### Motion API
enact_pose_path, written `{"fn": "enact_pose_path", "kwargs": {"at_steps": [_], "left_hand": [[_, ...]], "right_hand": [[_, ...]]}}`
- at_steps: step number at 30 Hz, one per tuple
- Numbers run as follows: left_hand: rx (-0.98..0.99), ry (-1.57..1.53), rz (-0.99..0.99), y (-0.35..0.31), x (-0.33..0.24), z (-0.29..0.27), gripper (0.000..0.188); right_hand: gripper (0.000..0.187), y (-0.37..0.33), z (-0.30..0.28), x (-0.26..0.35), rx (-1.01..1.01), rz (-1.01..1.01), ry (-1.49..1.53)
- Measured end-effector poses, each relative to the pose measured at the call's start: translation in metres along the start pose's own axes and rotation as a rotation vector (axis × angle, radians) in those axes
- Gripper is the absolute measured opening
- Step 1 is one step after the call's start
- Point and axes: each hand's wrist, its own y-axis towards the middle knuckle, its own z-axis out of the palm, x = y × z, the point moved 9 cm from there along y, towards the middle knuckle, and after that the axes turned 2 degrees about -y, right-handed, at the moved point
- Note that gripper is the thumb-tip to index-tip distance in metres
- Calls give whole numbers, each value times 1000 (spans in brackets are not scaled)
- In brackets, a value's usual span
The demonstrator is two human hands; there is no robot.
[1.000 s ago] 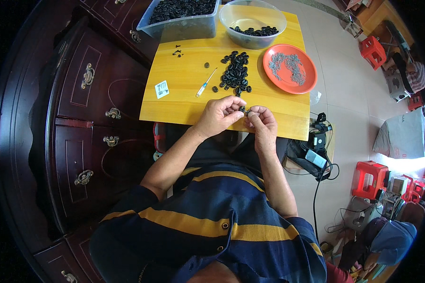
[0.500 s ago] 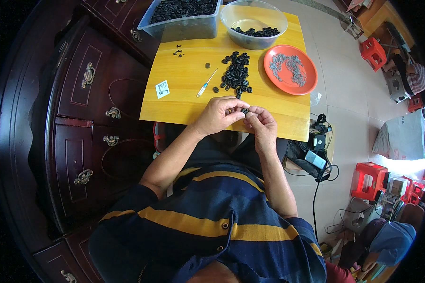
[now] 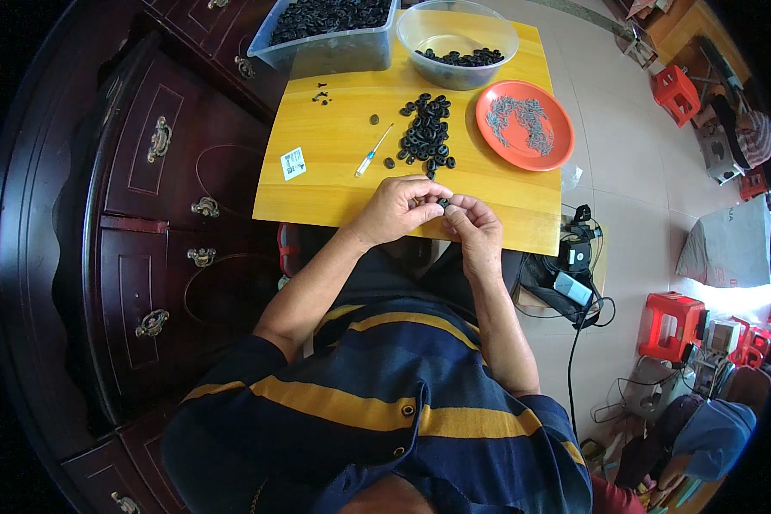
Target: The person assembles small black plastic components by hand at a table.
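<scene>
Over the near edge of the yellow table (image 3: 317, 197), my left hand (image 3: 398, 208) and my right hand (image 3: 475, 224) meet fingertip to fingertip. Between them they pinch one small black oval part (image 3: 443, 203), mostly covered by the fingers. Just beyond lies a pile of black oval parts (image 3: 427, 128). An orange-red plate (image 3: 561, 154) holding thin grey metal pieces (image 3: 535, 128) sits to the right of the pile. Left of it rests a small screwdriver (image 3: 371, 158) with a pale blue handle.
At the back stand a large plastic bin (image 3: 343, 56) and a clear round bowl (image 3: 411, 30), both with black parts inside. A white label (image 3: 293, 164) and tiny black bits (image 3: 322, 98) lie on the left. Dark wooden drawers (image 3: 158, 231) border the table; red stools (image 3: 672, 325) stand rightward.
The view has shifted very slightly, so the table appears a little further left. Both hands keep the same pinch on the small black part.
</scene>
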Motion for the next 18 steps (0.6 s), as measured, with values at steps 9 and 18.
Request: {"fn": "enact_pose_path", "kwargs": {"at_steps": [9,18], "left_hand": [[105,123,153,6,-17,4,20],[-121,556,280,3,-55,10,46]], "right_hand": [[17,3,3,-4,99,80,14],[13,4,11,-4,82,102,282]]}}
